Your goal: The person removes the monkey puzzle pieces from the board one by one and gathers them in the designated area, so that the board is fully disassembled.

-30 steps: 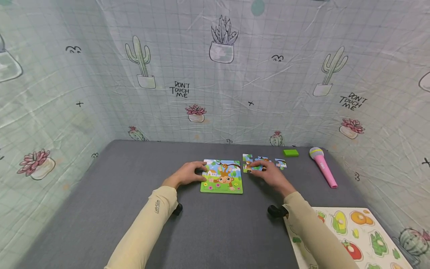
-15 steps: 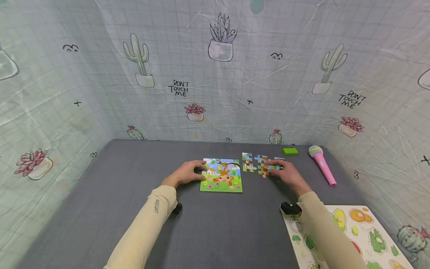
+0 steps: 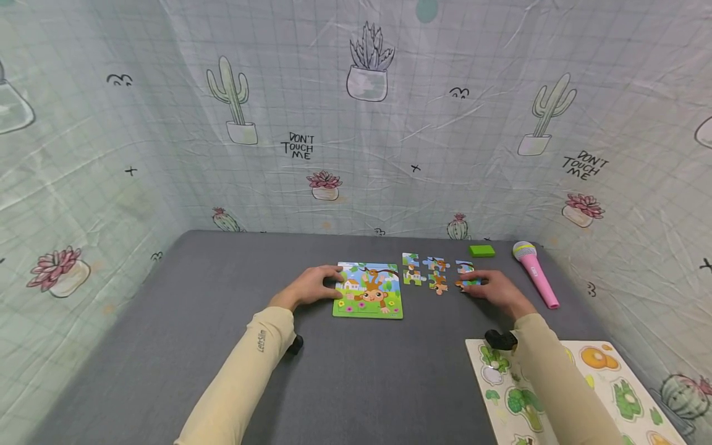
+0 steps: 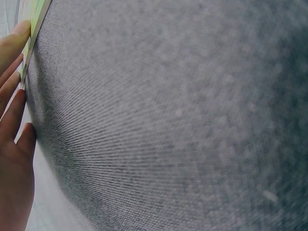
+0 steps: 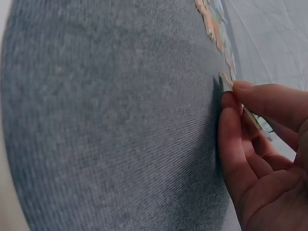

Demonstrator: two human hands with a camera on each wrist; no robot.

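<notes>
My left hand [image 3: 310, 287] rests along the left edge of a square monkey picture puzzle board [image 3: 367, 306], its thumb and fingertips touching the edge. The left wrist view catches the board's green edge [image 4: 41, 17] under that thumb. To the board's right, my right hand [image 3: 497, 292] pinches a jigsaw piece [image 3: 463, 285], tilted up in the right wrist view between thumb and index finger; the fingers hide part of it. Several loose jigsaw pieces [image 3: 437, 282] lie in two rows between the board and this hand, with one piece [image 3: 464, 266] just behind the pinched one.
A green block [image 3: 481, 251] lies behind the pieces. Farther right is a pink toy microphone [image 3: 536, 278]. A pale board with vegetable pictures [image 3: 592, 395] sits at the front right, partly under my right forearm. A patterned cloth hangs around the grey table [image 3: 378, 377].
My right hand has moved rightward along the loose pieces, from the leftmost column to the rightmost, uncovering the pieces it passed. My left hand and the puzzle board have stayed in place.
</notes>
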